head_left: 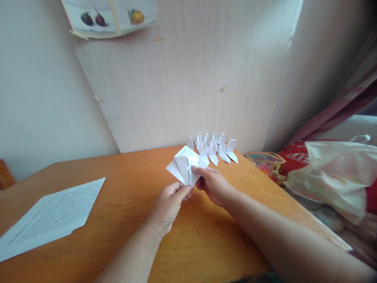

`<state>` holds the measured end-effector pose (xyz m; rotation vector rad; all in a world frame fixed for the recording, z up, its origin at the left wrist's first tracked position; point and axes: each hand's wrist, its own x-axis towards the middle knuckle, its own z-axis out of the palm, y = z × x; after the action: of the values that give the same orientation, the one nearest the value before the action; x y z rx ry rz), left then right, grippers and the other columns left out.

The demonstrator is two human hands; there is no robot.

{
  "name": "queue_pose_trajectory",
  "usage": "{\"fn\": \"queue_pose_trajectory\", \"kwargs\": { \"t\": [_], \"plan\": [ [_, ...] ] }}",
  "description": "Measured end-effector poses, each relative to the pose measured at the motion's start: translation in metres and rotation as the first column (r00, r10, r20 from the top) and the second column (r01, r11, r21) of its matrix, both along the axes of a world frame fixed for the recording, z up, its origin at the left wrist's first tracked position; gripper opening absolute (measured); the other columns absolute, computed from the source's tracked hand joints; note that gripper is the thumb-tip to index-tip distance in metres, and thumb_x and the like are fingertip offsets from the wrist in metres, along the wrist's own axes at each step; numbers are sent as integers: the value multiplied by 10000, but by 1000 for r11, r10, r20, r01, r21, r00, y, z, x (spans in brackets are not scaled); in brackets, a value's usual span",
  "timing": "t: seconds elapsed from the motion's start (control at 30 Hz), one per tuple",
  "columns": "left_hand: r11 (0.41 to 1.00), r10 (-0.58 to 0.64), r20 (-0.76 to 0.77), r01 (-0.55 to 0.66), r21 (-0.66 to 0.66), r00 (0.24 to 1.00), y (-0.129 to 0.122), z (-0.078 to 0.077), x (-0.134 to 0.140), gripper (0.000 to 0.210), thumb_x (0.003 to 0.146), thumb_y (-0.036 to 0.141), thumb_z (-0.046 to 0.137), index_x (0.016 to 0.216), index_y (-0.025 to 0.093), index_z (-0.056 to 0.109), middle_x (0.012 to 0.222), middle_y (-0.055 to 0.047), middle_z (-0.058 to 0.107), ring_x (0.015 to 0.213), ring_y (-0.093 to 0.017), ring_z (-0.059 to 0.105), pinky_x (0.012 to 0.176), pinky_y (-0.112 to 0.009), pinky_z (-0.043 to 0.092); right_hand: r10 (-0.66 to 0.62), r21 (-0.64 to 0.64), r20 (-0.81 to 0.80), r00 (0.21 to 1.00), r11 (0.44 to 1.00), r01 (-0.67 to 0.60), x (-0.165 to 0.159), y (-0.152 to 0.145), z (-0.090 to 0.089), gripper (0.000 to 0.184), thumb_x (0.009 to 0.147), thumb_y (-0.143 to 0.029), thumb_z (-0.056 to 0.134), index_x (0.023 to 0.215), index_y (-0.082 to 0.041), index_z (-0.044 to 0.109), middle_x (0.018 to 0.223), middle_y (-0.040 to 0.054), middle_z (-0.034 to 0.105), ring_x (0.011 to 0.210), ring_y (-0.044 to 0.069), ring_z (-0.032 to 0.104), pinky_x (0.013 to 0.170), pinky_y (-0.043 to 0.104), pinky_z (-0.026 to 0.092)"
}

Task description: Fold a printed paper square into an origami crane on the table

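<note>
At the far left of the worktop [126, 188] we see some printed sheets [55, 216] lying flat, slanting away from us toward the right, covered in rows of small text. Above them, fixed to the wall panel [182, 86], hang fruit pictures [112, 17].

Near the middle, our left hand [168, 206] is closed in a pinch, thumb on top and fingers below, on the near tip of a folded paper [182, 165]. We hold this paper over the worktop, in front of us. It is kite-shaped: the narrow tip points back toward us, the opposite printed corner points away to the wall, and side flaps spread left and right. Its centre slit runs along the line from tip to far corner, almost straight away from us; across the flaps it looks about as broad as it is long.

Our right hand [216, 185] grips the right half, thumb pressed on the face and fingers curled underneath, barely parted by the paper. Just beyond, a cluster of white paper figures [213, 148] stands by the wall. At the far right sit a basket [265, 158] and a pale plastic bag [330, 173].
</note>
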<state>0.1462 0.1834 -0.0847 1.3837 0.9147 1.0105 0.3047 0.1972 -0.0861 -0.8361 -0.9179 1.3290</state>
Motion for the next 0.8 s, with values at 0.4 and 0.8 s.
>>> {"fn": "queue_pose_trajectory", "kwargs": {
  "t": [0.4,0.8],
  "plan": [
    [957,166,-215,-105,271,962,4,-4,-4,267,840,443,645,781,186,603,755,-10,589,727,-176,523,687,-283,393,-184,-43,15,983,982,184,3,3,1,237,732,-370,732,693,-194,577,558,-12,544,506,120,457,501,286,322],
    [497,609,-385,44,866,693,6,-5,-6,254,768,87,631,982,209,568,999,-84,569,989,-281,538,886,-412,430,-42,-92,26,999,995,44,-11,-7,0,271,752,-400,731,695,-157,627,595,34,610,533,130,534,526,277,398]
  ]
}}
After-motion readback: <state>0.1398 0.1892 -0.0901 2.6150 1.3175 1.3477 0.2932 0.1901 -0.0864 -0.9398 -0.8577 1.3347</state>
